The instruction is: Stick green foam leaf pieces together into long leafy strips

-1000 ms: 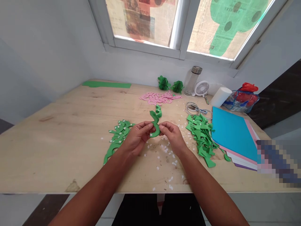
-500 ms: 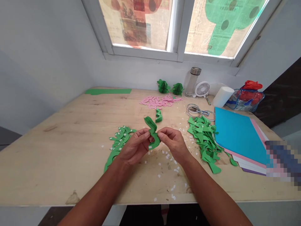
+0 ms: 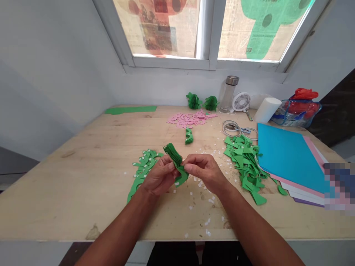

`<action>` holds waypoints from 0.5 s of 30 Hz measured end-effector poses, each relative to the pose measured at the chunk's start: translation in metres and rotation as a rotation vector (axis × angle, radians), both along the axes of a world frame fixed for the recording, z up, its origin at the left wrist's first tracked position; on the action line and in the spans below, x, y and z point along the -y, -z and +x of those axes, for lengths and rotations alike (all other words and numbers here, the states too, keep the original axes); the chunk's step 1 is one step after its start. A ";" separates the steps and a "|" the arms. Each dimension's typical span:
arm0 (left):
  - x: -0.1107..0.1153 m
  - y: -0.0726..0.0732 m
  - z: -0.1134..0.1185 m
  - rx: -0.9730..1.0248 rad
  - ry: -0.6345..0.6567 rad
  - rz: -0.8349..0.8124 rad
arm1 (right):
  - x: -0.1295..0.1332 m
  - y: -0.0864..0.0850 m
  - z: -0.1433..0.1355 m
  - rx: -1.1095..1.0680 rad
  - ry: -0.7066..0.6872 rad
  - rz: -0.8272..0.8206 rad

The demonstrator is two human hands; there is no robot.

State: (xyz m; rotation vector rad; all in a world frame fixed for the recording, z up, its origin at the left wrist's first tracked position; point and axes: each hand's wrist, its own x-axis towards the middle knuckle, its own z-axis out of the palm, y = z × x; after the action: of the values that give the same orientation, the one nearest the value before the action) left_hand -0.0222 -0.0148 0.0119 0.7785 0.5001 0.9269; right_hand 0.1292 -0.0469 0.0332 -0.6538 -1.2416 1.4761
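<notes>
Over the middle of the table, a stack of curved green paper cutouts [image 3: 173, 155] is pinched between both hands. My left hand [image 3: 161, 173] grips its left side, and my right hand [image 3: 203, 171] holds its right edge with thumb and forefinger. The upper end of the stack shows many layered edges; a small white square sits near its lower end. Beyond the hands stands a smaller green paper stack [image 3: 189, 136]. Loose green cutouts with white squares [image 3: 144, 164] lie beside and partly behind my left forearm.
Green scraps [image 3: 245, 162] and coloured paper sheets [image 3: 288, 159] lie on the right. Scissors [image 3: 233, 128], pink cutouts [image 3: 191, 119], a glass bottle [image 3: 229, 94], a small fan [image 3: 240, 101] and a white roll [image 3: 267, 110] are farther back. White bits [image 3: 208, 221] dot the table [image 3: 69, 184].
The green paper stack has tilted in my hands, so its layered edges now face up more and look spread. Both hands have dropped slightly, and the view has shifted a little.
</notes>
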 end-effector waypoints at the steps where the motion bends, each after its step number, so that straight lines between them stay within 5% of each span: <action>1: 0.000 0.000 0.000 0.003 -0.001 0.006 | 0.000 0.000 0.000 -0.009 -0.017 0.000; 15: 0.000 0.002 -0.001 0.041 0.065 0.043 | 0.001 -0.005 0.000 0.016 -0.055 0.065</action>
State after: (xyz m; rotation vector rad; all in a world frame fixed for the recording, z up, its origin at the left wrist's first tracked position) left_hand -0.0234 -0.0148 0.0104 0.8084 0.4174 0.8940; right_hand 0.1295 -0.0480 0.0378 -0.5934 -1.3231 1.4717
